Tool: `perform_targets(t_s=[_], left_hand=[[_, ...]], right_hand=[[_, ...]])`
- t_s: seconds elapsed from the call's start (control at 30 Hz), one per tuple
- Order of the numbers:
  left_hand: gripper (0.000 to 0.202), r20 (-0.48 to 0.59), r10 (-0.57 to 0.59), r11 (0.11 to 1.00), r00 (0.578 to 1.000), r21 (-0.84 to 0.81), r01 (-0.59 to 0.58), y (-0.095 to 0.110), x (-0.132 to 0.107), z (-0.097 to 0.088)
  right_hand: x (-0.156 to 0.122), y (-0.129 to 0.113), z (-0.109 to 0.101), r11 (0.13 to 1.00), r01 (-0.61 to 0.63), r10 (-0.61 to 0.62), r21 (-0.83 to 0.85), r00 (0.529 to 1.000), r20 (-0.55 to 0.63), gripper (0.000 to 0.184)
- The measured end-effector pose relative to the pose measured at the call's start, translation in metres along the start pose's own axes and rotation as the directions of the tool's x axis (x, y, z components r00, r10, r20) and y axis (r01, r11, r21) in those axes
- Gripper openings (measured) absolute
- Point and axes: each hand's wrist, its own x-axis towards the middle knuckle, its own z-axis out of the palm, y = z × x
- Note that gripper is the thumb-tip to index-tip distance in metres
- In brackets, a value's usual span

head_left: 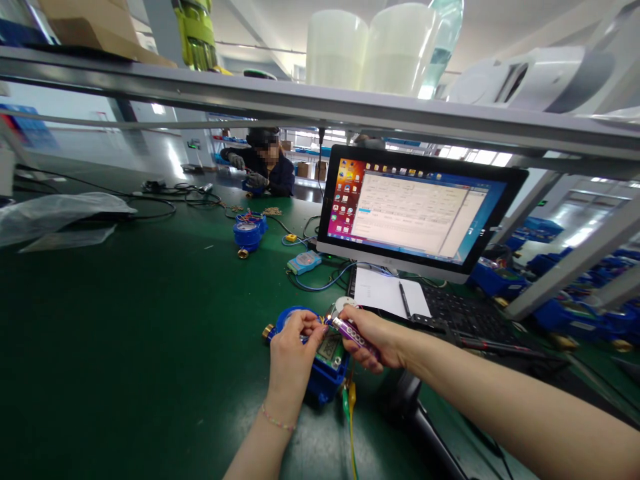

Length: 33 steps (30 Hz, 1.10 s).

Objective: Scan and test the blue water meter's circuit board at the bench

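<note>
Pinching something small at top of blue water meter (325, 370) with left hand (293, 350), fingertips pressed together. Right hand (373, 337) grips purple tool (350, 331), fingers curled round it, tip at the meter. Meter sits on green bench (125, 333), near centre, just left of keyboard (465, 317). Monitor (420, 210) behind. Second meter (249, 233) farther left; another person (263, 167) at far end.

Left of the blue water meter (320, 363) the green mat (125, 347) lies open well out to a plastic bag (55, 213); rightward the way is blocked by keyboard (465, 317), notepad (387, 293) and monitor (415, 210), with a shelf rail (320, 107) low overhead
</note>
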Motion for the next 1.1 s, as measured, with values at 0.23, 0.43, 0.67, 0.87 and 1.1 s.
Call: perform_targets(t_s=[0.23,0.43,0.67,0.87,1.1], left_hand=[[0.008,0.015,0.087,0.996,0.996,0.008,-0.087,-0.0039,-0.0010,0.0016],[0.005,0.008,0.127,0.992,0.992,0.007,-0.127,-0.0044,-0.0009,0.0020],[0.005,0.007,0.137,0.990,0.991,0.022,-0.137,-0.0035,-0.0006,0.0014],[0.006,0.015,0.139,0.990,0.990,0.033,-0.139,-0.0030,-0.0011,0.0006],[0.008,0.013,0.153,0.987,0.988,0.038,-0.153,-0.0030,-0.0002,0.0006]], right_hand=[[-0.0011,-0.0009,0.0008,1.000,-0.003,0.002,-0.006,1.000,-0.004,0.046],[-0.0010,-0.0010,0.0008,1.000,-0.009,0.009,-0.006,1.000,-0.004,0.046],[0.0000,-0.0005,0.0004,1.000,-0.004,0.004,0.010,1.000,-0.003,0.046],[-0.0004,0.0022,0.0018,0.999,0.020,-0.019,0.044,1.000,-0.014,0.048],[-0.0008,0.0047,0.0026,0.996,0.042,-0.040,0.076,0.999,-0.025,0.048]])
